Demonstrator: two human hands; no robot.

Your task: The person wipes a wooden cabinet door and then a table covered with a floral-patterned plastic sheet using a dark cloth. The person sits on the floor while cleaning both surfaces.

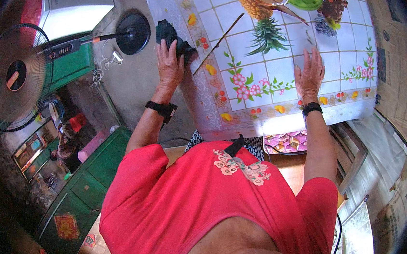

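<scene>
My left hand [170, 63] is at the left edge of the table, its fingers over a crumpled dark cloth [166, 31]. Part of the cloth is hidden under the fingers. Palm down, my right hand [309, 76] lies on the printed tablecloth [277, 70] with its fingers slightly apart, holding nothing. A thin dark stick [220, 43] lies slantwise on the tablecloth, to the right of the dark cloth. Farther up, a brown twig-like piece [289, 13] crosses the printed pineapple [252, 2]; whether it is real or printed I cannot tell. Both wrists carry black bands.
On the left stands a pedestal fan [15, 76] with a round black base [133, 33]. A white cable with a power strip [117, 56] lies on the floor near it. A green door [85, 185] is at lower left. Wooden frames [350, 154] stand right of the table.
</scene>
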